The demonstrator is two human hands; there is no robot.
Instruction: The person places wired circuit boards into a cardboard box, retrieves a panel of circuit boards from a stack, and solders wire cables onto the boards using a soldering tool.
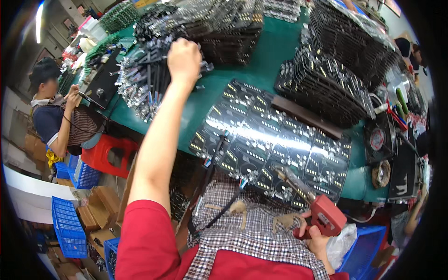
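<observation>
My left hand (184, 60) reaches out to a heap of short black cables (151, 70) with silvery ends. Its fingers are curled shut at the heap's right side, and what they hold, if anything, is hidden. Down by my lap, my right hand (317, 238) grips a red soldering gun (328, 215), its metal tip pointing up and left over the circuit-board panel (261, 135). This black panel lies flat at the table's near edge. Two black cables (227, 207) with coloured wire ends stand at its near left edge.
Stacks of black boards (322, 86) rise behind the panel, with more boards (224, 32) at the back. A dark bar (305, 116) lies along the panel's far edge. At right sit a fan (379, 139) and a tape roll (381, 174). A co-worker (60, 107) sits at left.
</observation>
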